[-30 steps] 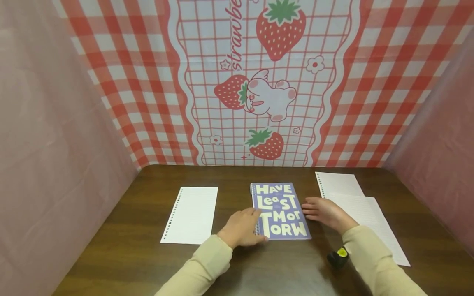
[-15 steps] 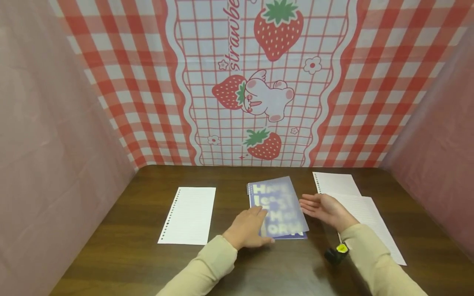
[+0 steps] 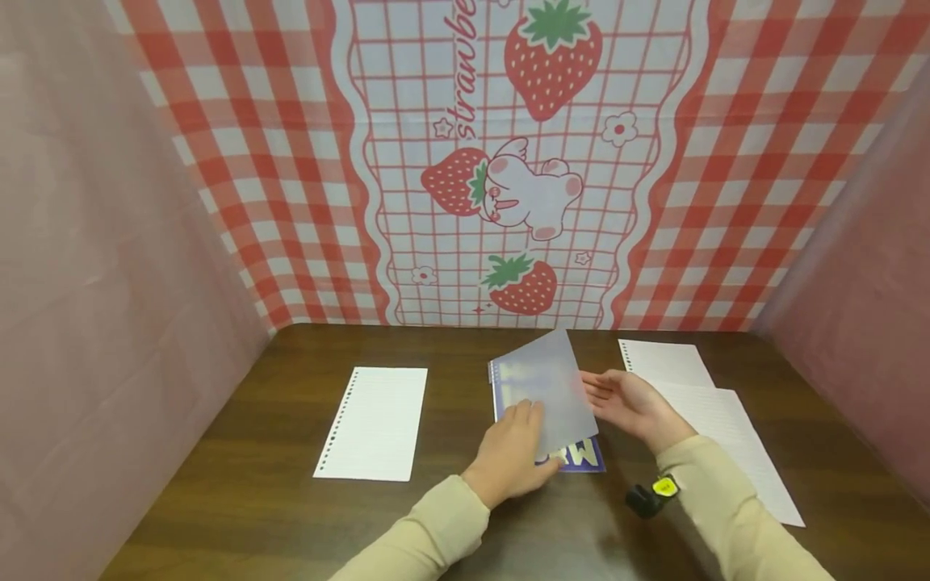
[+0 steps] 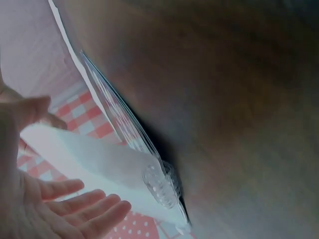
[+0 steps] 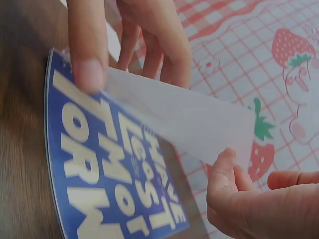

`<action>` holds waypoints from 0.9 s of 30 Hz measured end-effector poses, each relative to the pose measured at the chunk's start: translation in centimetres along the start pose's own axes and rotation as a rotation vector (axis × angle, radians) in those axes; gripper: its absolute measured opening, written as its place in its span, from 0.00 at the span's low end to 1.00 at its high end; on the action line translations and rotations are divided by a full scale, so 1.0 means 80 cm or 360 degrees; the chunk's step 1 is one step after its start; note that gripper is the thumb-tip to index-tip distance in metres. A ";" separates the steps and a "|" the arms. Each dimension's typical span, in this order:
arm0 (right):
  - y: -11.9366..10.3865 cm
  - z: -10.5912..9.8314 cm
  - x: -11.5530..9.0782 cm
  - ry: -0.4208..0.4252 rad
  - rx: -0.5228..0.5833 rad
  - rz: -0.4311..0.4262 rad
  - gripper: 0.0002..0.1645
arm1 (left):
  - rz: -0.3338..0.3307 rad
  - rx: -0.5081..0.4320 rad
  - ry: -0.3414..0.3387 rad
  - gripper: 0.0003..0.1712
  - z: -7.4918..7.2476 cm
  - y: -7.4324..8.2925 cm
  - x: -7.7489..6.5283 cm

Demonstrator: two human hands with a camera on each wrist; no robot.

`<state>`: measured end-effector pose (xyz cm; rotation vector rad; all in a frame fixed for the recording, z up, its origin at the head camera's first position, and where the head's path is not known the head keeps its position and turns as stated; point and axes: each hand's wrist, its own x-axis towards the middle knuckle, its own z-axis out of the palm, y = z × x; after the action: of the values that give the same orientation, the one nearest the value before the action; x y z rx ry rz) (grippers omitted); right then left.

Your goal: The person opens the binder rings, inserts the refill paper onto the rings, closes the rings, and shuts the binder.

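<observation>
- Notebook [image 5: 112,154] lies flat on the brown worktop [image 3: 240,492], in front of me, between both grips; blue-purple face, big cream letters.
- Its translucent cover sheet [image 3: 563,387] stands tilted up off that face, hinged along the coil binding [image 4: 162,184] on the left side; some lettering shows below the sheet's near edge.
- Left grip [image 3: 508,452]: wide, fingers loosely extended, thumb apart, nothing grasped. Sits at the coil side, near corner; thumb over the lettered face. Cannot tell if the fingers touch the sheet.
- Right grip [image 3: 639,407]: relaxed, palm turned toward the notebook, fingers at the raised sheet's free edge. No firm pinch that I can make out.
- Black device [image 3: 651,496] with a yellow label at my right wrist.
- Hole-punched lined page [image 3: 374,424] well off to the left.
- To the right, a far page [image 3: 664,361] partly overlapped by a nearer page [image 3: 734,440].
- Strawberry-print cloth [image 3: 291,202] hangs behind the worktop.
</observation>
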<state>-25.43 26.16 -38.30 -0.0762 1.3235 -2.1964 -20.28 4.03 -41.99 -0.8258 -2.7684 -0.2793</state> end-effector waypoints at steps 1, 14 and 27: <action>0.000 0.003 0.001 -0.0006 -0.0032 -0.0012 0.35 | -0.0015 -0.0012 0.0019 0.40 0.000 0.001 -0.001; 0.001 0.026 0.004 0.0131 -0.0183 -0.0063 0.33 | -0.0175 -0.0487 0.0406 0.20 -0.001 -0.009 -0.020; 0.009 0.007 0.001 0.0258 -0.0304 -0.0084 0.33 | -0.0710 -0.1417 0.0543 0.16 -0.010 -0.019 -0.035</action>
<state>-24.99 25.44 -38.59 -0.0058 1.6365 -2.1514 -18.71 1.18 -42.22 -0.2274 -2.3976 -1.6284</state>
